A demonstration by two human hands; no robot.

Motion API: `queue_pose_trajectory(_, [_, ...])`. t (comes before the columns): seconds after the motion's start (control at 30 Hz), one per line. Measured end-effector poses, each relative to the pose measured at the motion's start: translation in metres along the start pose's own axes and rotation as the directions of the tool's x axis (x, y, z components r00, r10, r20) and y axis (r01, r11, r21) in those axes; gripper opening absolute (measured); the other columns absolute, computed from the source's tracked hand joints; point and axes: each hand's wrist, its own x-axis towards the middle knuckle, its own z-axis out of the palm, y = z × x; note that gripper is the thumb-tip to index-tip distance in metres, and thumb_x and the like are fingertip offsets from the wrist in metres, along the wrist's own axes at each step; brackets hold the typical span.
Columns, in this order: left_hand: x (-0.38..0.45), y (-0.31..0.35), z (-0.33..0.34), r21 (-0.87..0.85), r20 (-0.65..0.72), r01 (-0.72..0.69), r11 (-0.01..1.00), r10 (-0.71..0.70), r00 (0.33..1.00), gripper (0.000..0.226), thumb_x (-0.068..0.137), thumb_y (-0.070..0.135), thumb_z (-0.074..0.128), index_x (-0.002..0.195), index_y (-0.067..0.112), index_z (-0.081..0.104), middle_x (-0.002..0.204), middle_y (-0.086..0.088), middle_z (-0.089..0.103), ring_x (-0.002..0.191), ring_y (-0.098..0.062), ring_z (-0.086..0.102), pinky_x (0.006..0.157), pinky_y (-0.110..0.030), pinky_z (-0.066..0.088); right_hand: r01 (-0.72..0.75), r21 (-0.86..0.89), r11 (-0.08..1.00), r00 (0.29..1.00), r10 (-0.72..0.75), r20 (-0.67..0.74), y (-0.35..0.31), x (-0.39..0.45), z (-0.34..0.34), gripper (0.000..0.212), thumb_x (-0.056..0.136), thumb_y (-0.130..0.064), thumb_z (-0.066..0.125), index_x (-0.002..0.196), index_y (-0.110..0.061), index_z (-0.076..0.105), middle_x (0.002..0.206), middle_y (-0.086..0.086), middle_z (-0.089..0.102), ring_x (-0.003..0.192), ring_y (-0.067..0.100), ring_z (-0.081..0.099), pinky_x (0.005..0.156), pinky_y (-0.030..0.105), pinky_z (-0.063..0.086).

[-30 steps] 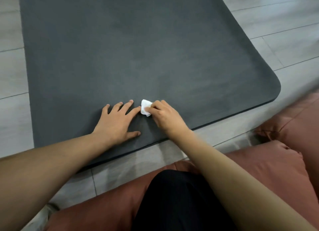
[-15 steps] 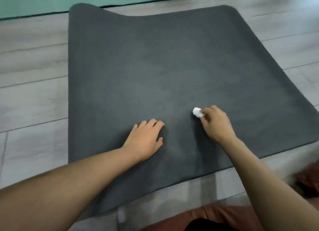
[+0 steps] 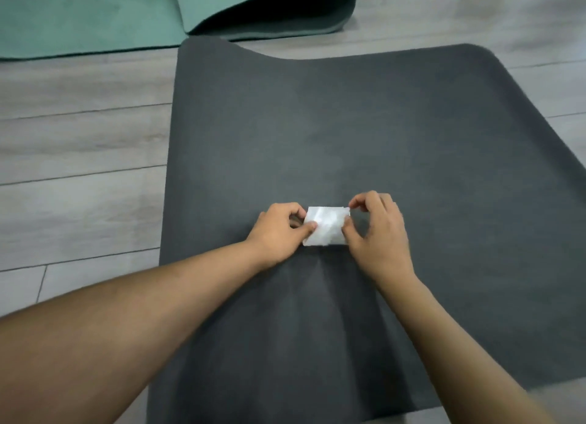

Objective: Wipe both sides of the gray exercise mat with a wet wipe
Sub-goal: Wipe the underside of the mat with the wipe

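The wet wipe [image 3: 326, 225] is a small white rectangle, thin and slightly glossy, with soft creases across its face. It is stretched flat between the two hands over the middle of the gray mat [image 3: 364, 132], closer to the near edge than to the far one; whether it touches the mat or sits just above it cannot be told.

The left hand [image 3: 279, 230] grips the wipe's left edge — thumb on top, fingers curled beneath. The right hand [image 3: 377, 230] pinches the right edge, with one fingertip at the upper right corner and the thumb lower down on that side. Both forearms reach in from the near side, bare.

The mat is dark gray with a matte, faintly grainy surface and rounded corners. Its far left corner rises in a low hump instead of lying flat, and the far edge dips just beside it. Faint paler patches show on the surface beyond the hands. No writing or logo can be read on the mat or on the wipe.

The mat lies on a floor [image 3: 79, 144] of pale gray wood-look planks with thin dark seams. Beyond the mat's far edge lies a teal mat [image 3: 79, 14] — smooth, with one end folded over so that its dark underside [image 3: 285, 11] shows.
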Motion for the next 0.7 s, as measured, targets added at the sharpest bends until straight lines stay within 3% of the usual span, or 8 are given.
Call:
queue_pose_trajectory(0.1, [0.024, 0.002, -0.01, -0.175, -0.05, 0.128, 0.976, -0.139, 0.989, 0.015, 0.088, 0.03, 0.078, 0.079, 0.02, 0.07, 0.081, -0.002, 0.077, 0.085, -0.025, 0.073, 0.085, -0.035, 0.058, 0.287, -0.127, 0.949, 0.957, -0.278, 0.085, -0.011, 0.008, 0.018, 0.042, 0.074, -0.019, 0.066, 0.116, -0.022, 0.059, 0.11, -0.009, 0.056, 0.096, 0.017, 0.051, 0.084, 0.031, 0.038])
queue_pose_trajectory(0.2, [0.047, 0.008, -0.022, -0.251, -0.074, 0.204, 0.946, -0.229, 0.971, 0.022, 0.084, 0.033, 0.079, 0.076, 0.013, 0.074, 0.083, -0.012, 0.077, 0.089, -0.033, 0.074, 0.087, -0.053, 0.06, 0.365, -0.153, 0.919, 0.93, -0.352, 0.104, -0.015, 0.024, 0.042, 0.045, 0.077, -0.018, 0.068, 0.121, -0.021, 0.06, 0.115, -0.01, 0.061, 0.103, 0.015, 0.056, 0.087, 0.029, 0.041])
queue_pose_trajectory(0.3, [0.071, 0.016, -0.039, -0.281, -0.07, 0.241, 0.929, -0.271, 0.96, 0.024, 0.093, 0.022, 0.072, 0.083, 0.0, 0.073, 0.09, -0.021, 0.076, 0.075, -0.027, 0.069, 0.08, -0.044, 0.061, 0.36, -0.124, 0.925, 0.929, -0.368, -0.044, -0.017, 0.054, 0.065, 0.031, 0.083, -0.009, 0.068, 0.113, -0.017, 0.067, 0.106, -0.007, 0.067, 0.095, 0.016, 0.06, 0.081, 0.029, 0.043])
queue_pose_trajectory(0.4, [0.099, 0.021, -0.06, -0.302, -0.027, 0.237, 0.923, -0.257, 0.966, 0.022, 0.098, 0.022, 0.066, 0.084, 0.005, 0.072, 0.09, -0.018, 0.074, 0.073, -0.023, 0.064, 0.069, -0.035, 0.058, 0.415, -0.183, 0.891, 0.901, -0.43, -0.051, -0.017, 0.087, 0.086, 0.027, 0.086, -0.004, 0.061, 0.11, -0.015, 0.068, 0.092, -0.004, 0.066, 0.08, 0.02, 0.058, 0.072, 0.031, 0.043])
queue_pose_trajectory(0.43, [0.108, 0.021, -0.069, -0.214, -0.058, 0.2, 0.956, -0.217, 0.975, 0.025, 0.099, 0.027, 0.064, 0.087, 0.008, 0.073, 0.09, -0.013, 0.073, 0.078, -0.024, 0.064, 0.073, -0.036, 0.056, 0.412, -0.19, 0.891, 0.903, -0.428, -0.047, -0.017, 0.097, 0.091, 0.027, 0.085, -0.002, 0.06, 0.107, -0.015, 0.069, 0.088, -0.003, 0.064, 0.076, 0.022, 0.057, 0.069, 0.033, 0.042])
queue_pose_trajectory(0.5, [0.131, 0.011, -0.092, 0.285, -0.236, 0.047, 0.957, 0.022, 0.972, 0.032, 0.101, 0.039, 0.053, 0.098, 0.015, 0.074, 0.105, -0.006, 0.072, 0.1, -0.028, 0.062, 0.09, -0.036, 0.046, 0.355, -0.175, 0.918, 0.928, -0.368, -0.051, -0.015, 0.119, 0.096, 0.024, 0.084, -0.004, 0.063, 0.104, -0.017, 0.069, 0.087, -0.001, 0.061, 0.073, 0.024, 0.054, 0.068, 0.035, 0.042])
queue_pose_trajectory(0.57, [0.153, -0.01, -0.117, 0.723, -0.327, -0.001, 0.691, 0.343, 0.88, 0.041, 0.097, 0.045, 0.044, 0.12, 0.021, 0.068, 0.138, -0.009, 0.059, 0.13, -0.033, 0.049, 0.11, -0.042, 0.032, 0.287, -0.131, 0.949, 0.951, -0.298, -0.08, -0.017, 0.145, 0.096, 0.022, 0.086, -0.011, 0.062, 0.106, -0.018, 0.069, 0.09, 0.0, 0.059, 0.076, 0.023, 0.052, 0.071, 0.032, 0.043])
queue_pose_trajectory(0.7, [0.171, -0.075, -0.126, 0.804, -0.289, 0.13, 0.581, 0.19, 0.938, 0.074, 0.093, 0.059, 0.025, 0.161, 0.028, 0.028, 0.169, -0.016, 0.013, 0.156, -0.037, 0.008, 0.125, -0.057, 0.002, 0.036, -0.049, 0.998, 0.992, -0.041, -0.12, -0.021, 0.211, 0.097, 0.02, 0.089, -0.014, 0.055, 0.103, -0.018, 0.069, 0.097, 0.001, 0.056, 0.089, 0.024, 0.053, 0.079, 0.028, 0.041])
